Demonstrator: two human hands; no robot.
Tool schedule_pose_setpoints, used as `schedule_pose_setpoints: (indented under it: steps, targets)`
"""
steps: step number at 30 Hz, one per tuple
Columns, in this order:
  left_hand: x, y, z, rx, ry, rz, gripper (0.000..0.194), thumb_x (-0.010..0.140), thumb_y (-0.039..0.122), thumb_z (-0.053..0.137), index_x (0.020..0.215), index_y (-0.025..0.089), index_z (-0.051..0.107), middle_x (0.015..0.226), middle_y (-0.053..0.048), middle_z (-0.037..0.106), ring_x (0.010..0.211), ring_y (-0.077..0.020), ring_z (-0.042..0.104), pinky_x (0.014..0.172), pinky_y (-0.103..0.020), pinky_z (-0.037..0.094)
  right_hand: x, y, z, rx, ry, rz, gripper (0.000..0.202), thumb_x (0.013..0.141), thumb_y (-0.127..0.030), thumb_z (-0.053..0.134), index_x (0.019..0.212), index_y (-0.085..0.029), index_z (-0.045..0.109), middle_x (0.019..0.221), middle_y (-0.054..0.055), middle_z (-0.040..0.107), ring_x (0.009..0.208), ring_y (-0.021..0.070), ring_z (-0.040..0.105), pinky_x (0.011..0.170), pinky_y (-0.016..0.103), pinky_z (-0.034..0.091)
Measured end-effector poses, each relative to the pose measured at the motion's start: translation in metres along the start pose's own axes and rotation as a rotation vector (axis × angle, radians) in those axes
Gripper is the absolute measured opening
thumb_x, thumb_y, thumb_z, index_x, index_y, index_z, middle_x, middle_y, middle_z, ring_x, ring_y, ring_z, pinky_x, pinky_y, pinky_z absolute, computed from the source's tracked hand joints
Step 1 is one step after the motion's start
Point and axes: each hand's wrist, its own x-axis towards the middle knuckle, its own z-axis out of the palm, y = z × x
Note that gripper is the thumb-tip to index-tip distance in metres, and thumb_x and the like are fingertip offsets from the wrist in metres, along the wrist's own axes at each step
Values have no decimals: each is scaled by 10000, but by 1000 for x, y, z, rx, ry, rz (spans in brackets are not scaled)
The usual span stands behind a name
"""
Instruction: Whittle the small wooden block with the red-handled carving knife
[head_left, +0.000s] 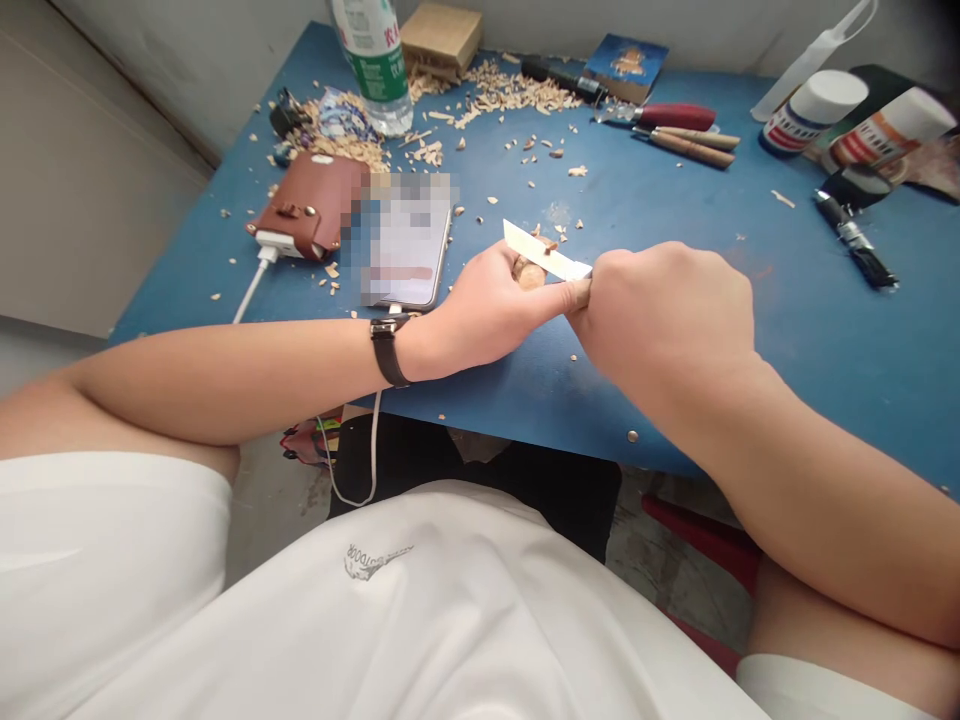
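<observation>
Above the front part of the blue table, my left hand [491, 305] is closed around a small carved piece of wood [532, 275], most of which its fingers hide. My right hand [667, 300] is a fist around the handle of a carving knife [544, 252]; the handle itself is out of sight inside it. The bright, slanted blade points left and lies across the top of the wood, with a small brown chip on it. My left thumb reaches right, along the blade's near side, and its tip touches my right hand.
Wood shavings [517, 88] litter the blue table [810, 380]. A phone [409, 245] and a brown leather case [311, 205], both cabled, lie left, near a water bottle [375, 70]. Carving tools [690, 145] rest at the back; white-capped jars [814, 110] stand at the right.
</observation>
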Motion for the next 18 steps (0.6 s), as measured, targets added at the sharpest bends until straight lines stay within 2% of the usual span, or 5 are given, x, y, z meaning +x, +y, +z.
schedule_pose_setpoints:
  steps: [5,9,11,15,18]
  targets:
    - [-4,5,2,188,52,63,738,1008,790,1100,866,271,595,821,5,511,898,-218,564,808,-393,486,9,-6,-18,-236,-124,-177,488,785,-173,921,707,-276,450,618,18,442,573,139,277,579,379,247]
    - [0,9,7,206,46,73,785,973,703,1161,800,280,524,764,26,466,822,-205,520,745,-381,462,12,-20,-36,-401,-322,-99,151,1019,-231,805,875,-235,762,773,118,669,729,302,697,643,391,395]
    - [2,15,12,226,57,64,797,1030,551,1151,753,265,460,737,42,418,784,-165,473,723,-351,425,11,-26,-41,-391,-405,-71,229,1151,-240,654,1114,-212,878,999,176,812,940,380,833,699,392,480]
    - [2,33,23,255,69,-90,780,1284,243,753,682,279,260,718,79,215,712,-60,253,685,-302,236,7,-33,-41,-297,-435,71,418,1207,-171,520,1311,-172,924,1195,232,875,1121,423,883,807,415,587]
    - [0,40,27,295,92,-179,717,1307,238,611,728,292,191,762,80,139,708,-26,175,695,-275,164,5,-35,-37,-244,-416,127,412,1213,-171,521,1242,-159,932,1146,223,867,1075,417,878,814,433,606]
